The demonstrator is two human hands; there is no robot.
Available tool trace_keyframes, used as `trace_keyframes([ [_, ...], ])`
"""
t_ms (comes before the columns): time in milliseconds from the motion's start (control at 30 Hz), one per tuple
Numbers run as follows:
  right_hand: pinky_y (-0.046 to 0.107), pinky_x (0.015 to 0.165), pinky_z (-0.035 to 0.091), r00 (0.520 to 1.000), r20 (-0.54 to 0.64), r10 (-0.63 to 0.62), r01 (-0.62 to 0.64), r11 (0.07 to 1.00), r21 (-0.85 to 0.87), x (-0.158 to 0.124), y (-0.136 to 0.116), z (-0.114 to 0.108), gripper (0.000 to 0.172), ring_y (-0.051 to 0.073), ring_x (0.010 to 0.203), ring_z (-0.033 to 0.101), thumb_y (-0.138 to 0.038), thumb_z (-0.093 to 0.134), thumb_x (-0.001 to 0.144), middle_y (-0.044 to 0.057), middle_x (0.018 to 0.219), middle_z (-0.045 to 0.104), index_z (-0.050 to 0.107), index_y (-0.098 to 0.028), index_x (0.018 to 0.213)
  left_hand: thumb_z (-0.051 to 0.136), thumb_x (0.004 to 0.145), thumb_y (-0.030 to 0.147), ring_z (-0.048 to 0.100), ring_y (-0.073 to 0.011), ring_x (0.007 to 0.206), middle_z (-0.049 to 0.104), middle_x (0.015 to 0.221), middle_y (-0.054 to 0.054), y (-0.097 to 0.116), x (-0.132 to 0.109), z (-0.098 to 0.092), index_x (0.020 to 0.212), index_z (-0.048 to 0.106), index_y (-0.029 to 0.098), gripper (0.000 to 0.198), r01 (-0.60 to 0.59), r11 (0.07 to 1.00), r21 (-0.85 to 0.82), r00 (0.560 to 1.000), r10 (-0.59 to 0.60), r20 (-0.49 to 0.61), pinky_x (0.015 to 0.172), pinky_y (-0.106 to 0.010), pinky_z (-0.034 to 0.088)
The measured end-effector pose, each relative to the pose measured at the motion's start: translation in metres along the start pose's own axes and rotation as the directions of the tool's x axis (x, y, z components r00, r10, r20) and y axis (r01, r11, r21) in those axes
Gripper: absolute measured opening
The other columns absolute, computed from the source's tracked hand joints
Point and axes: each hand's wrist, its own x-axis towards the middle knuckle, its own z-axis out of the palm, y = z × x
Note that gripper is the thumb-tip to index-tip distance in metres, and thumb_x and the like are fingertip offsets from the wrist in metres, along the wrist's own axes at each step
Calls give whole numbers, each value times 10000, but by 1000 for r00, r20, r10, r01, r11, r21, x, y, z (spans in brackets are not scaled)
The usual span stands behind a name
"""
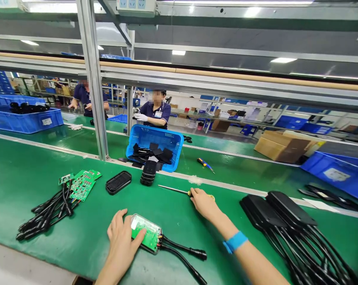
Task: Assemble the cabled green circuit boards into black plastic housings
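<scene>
My left hand (124, 237) grips a green circuit board in a shallow case (150, 236), thumb pressed on the board's face. Two black cables (181, 253) with connectors trail from its right end onto the green bench. Farther right, my right hand (203, 202) has its fingers closed round the handle of a screwdriver (174, 189); the long metal shaft points left. Most of the handle is hidden under the fingers. Beyond my left hand lie a black ribbed cover (118, 182) and a small stack of black covers (148, 173).
Green boards (82, 186) with black cables lie at left. Finished-looking black cased units (281, 209) with cables are piled at right. A tilted blue basket (179, 152) holds black pieces. Another screwdriver (205, 164) lies beyond the rail. A metal post (94, 99) rises left; two people work across.
</scene>
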Motion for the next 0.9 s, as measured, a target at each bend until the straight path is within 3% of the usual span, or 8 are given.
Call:
trace_keyframes([
  [167,349,832,498,999,-14,-45,46,991,125,3,1,-4,109,248,931,664,-86,540,909,143,953,699,616,-138,850,515,889,391,226,-419,1453,325,1531,-284,-2,1,17,1375,524,106,564,-82,940,332,993,107,-56,1083,-628,243],
  [333,257,668,498,981,-130,-145,183,915,361,-31,-38,-36,90,163,716,654,-292,490,976,13,829,693,465,-226,920,416,959,359,253,-396,1458,336,1553,-247,3,-1,16,1502,383,139,586,-119,900,420,992,125,12,1097,-622,238],
  [400,240,630,498,958,-257,-125,244,825,510,-47,-56,-43,120,148,681,639,-327,455,975,12,816,687,417,-242,899,399,974,359,263,-396,1455,340,1555,-235,2,0,14,1517,360,154,582,-134,894,426,991,121,58,1091,-631,254],
  [500,224,564,466,878,-477,-40,395,625,674,-61,-80,-35,131,136,616,592,-329,476,938,10,754,658,435,-244,847,398,981,369,265,-402,1453,326,1561,-225,1,1,12,1530,332,168,588,-156,892,425,987,123,102,1080,-656,266],
  [633,206,448,344,855,-503,-129,463,626,627,-59,-98,-12,147,96,446,411,-231,511,871,-77,545,456,458,-236,734,432,973,341,289,-398,1444,332,1553,-227,5,1,10,1523,346,175,581,-167,889,426,984,124,127,1079,-671,268],
  [700,204,446,335,857,-488,-163,471,633,615,-58,-100,-13,168,92,440,380,-220,515,869,-87,534,407,458,-233,711,467,958,308,311,-391,1435,356,1541,-221,10,2,7,1504,389,193,564,-159,887,434,984,108,141,1082,-669,268],
  [767,202,476,371,843,-521,-135,482,620,619,-63,-102,-24,145,98,473,424,-215,510,893,-71,570,456,488,-229,751,497,945,284,323,-386,1430,380,1530,-212,16,2,3,1478,439,224,539,-161,883,442,983,103,153,1081,-666,272],
  [900,219,589,465,741,-649,-173,630,516,580,-87,-111,-32,64,133,618,586,-172,503,901,2,721,620,513,-227,871,545,925,260,339,-377,1422,402,1517,-205,26,2,-4,1442,490,272,519,-157,879,449,982,93,161,1076,-660,288],
])
